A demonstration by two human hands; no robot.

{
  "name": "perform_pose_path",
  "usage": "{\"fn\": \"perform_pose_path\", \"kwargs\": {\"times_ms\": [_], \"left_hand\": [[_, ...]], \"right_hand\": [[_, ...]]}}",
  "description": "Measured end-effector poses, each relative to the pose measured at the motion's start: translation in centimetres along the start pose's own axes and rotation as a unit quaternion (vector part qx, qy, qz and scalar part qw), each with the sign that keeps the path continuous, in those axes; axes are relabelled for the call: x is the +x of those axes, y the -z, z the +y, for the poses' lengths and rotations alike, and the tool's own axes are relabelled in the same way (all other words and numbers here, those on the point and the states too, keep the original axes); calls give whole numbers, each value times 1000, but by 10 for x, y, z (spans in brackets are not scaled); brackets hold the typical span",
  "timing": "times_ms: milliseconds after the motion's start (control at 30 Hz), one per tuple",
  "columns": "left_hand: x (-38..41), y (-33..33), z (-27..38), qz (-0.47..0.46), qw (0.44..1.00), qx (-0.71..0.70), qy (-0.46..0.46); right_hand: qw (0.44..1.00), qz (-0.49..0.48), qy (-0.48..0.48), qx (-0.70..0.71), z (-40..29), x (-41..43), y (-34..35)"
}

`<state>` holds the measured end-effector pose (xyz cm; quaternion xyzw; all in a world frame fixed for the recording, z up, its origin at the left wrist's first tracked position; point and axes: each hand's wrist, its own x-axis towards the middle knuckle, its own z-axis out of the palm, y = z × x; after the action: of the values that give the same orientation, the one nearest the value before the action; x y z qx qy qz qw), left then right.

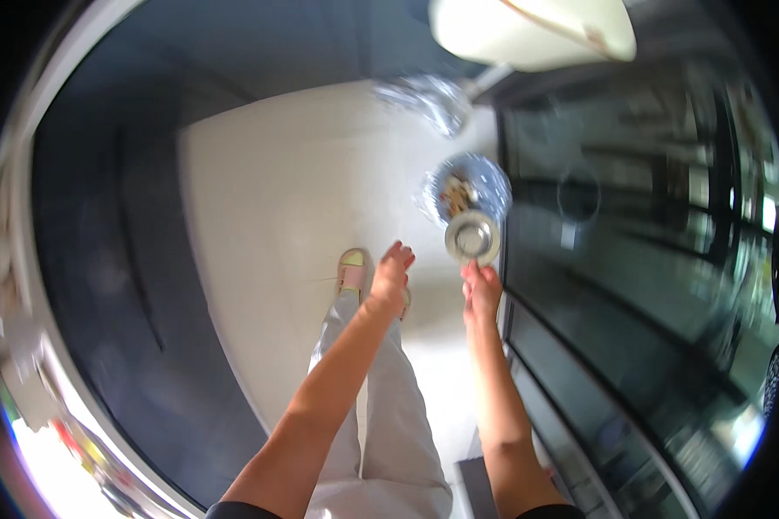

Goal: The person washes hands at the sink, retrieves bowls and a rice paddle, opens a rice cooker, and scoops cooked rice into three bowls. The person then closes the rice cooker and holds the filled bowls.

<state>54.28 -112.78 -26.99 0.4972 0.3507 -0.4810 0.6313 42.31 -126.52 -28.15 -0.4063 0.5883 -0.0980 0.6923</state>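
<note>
My right hand grips the near rim of a small round metal dish, which may be a sink strainer. It has a wide pale rim and a shiny hollow centre. The dish overlaps the near edge of a waste bin lined with a bluish plastic bag. Brown and pale scraps lie inside the bag. To the left, my left hand hangs in the air with nothing in it, its fingers loosely apart and blurred. It is apart from both the bin and the dish.
A clear plastic bag lies on the pale floor beyond the bin. Dark cabinet fronts stand at left, and a dark-framed glass door or panel runs along the right. A white container is at the top. My slippered foot is below.
</note>
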Motion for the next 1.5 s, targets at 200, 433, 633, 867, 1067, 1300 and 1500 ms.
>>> {"fn": "perform_pose_path", "kwargs": {"times_ms": [200,433,633,867,1067,1300,1500], "left_hand": [[-199,156,31,70,963,-226,-127],[-424,429,-20,186,859,-327,-348],[-566,571,-96,458,662,-362,-470],[-683,679,-184,618,494,-466,-396],[-724,728,-229,637,418,-554,-336],[-716,746,-219,591,390,-651,-274],[-724,852,-170,485,444,-645,-390]], "right_hand": [[972,-211,4,-101,9,-238,-108],[771,-518,159,-335,106,-512,-225],[537,-724,172,-398,201,-719,-331],[278,-802,183,-497,471,-895,-450],[297,-693,68,-654,728,-880,-475],[130,-770,442,-442,675,-937,-496],[30,-597,781,-180,558,-1071,-582]]}}
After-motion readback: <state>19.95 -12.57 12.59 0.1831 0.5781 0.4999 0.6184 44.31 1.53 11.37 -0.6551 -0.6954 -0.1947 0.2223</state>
